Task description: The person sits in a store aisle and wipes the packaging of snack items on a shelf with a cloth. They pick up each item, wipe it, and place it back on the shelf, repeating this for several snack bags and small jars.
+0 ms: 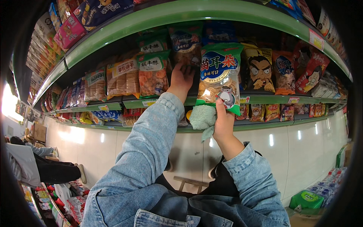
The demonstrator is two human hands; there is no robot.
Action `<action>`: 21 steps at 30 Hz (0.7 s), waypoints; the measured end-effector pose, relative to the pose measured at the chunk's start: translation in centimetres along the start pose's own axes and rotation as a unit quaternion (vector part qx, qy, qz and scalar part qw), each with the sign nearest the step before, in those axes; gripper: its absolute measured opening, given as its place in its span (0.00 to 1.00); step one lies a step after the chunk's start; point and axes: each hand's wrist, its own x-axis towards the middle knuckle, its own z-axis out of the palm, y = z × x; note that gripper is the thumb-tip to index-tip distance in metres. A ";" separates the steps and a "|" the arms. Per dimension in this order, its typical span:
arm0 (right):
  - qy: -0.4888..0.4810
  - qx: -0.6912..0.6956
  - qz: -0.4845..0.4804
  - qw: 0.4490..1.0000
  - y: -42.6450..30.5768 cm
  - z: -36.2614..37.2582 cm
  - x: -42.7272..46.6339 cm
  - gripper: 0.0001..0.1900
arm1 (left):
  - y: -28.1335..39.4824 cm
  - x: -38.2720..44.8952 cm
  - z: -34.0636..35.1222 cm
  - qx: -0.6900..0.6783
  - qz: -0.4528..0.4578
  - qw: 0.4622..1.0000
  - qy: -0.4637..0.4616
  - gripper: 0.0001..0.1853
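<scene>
My right hand (224, 122) grips the lower edge of a green and clear snack bag (218, 76) with a cartoon cat on it, thumb on the front. A pale green cloth (202, 117) hangs from the same hand, below the bag. My left hand (183, 76) reaches into the shelf gap, fingers spread and partly in shadow, just below a similar snack bag (185, 42) farther back. Whether its fingertips touch that bag, I cannot tell. Left of this hand stands a green-topped bag of orange snacks (153, 73).
A green shelf edge (198, 14) arches above my hands; another green lip (263, 100) runs below. Yellow snack bags (259, 69) stand right. A wooden stool (190, 180) is between my legs. At the left, a person (54, 170) is near; a green package (306, 199) lies lower right.
</scene>
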 end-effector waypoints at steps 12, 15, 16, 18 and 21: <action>0.019 0.002 0.015 1.000 0.0 0.0 0.0 0.16 | -0.2 1.9 -0.3 -0.093 -0.076 0.993 -0.008 0.17; 0.023 0.012 -0.002 1.000 -0.4 0.3 0.0 0.17 | -0.1 1.9 -0.2 -0.030 -0.058 0.998 0.011 0.15; 0.025 0.013 0.003 1.000 -0.3 0.1 0.1 0.18 | -0.2 1.7 0.3 -0.011 -0.052 0.998 0.027 0.15; 0.027 0.016 0.014 0.999 -0.1 -0.1 0.1 0.19 | -0.3 1.5 0.5 0.066 -0.008 0.998 0.024 0.14; 0.016 0.022 0.011 1.000 0.0 0.2 0.1 0.20 | -0.5 1.4 0.1 0.141 0.063 0.988 0.001 0.15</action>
